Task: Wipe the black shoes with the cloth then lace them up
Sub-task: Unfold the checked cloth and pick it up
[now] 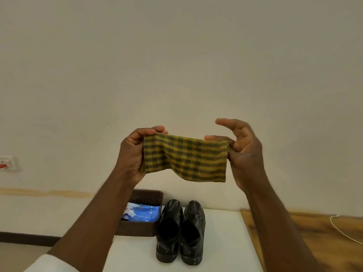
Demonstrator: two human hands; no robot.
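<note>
Head view: left hand (132, 154) curls its fingers over one end of the yellow checked cloth (184, 158); right hand (243, 148) pinches the other end, its remaining fingers spread loosely. Cloth hangs stretched above the 2 black shoes (180, 230), which stand on a white table (225, 242) against a pale wall (176, 55). Both forearms reach upward. Left of the shoes sits a brown basket (146, 197).

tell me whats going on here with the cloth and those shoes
A person holds a yellow checked cloth stretched in the air, left hand gripping one end, right hand pinching the other. Below, the pair of black shoes sits on the white table beside a brown basket, smudged and not yet wiped.
</note>
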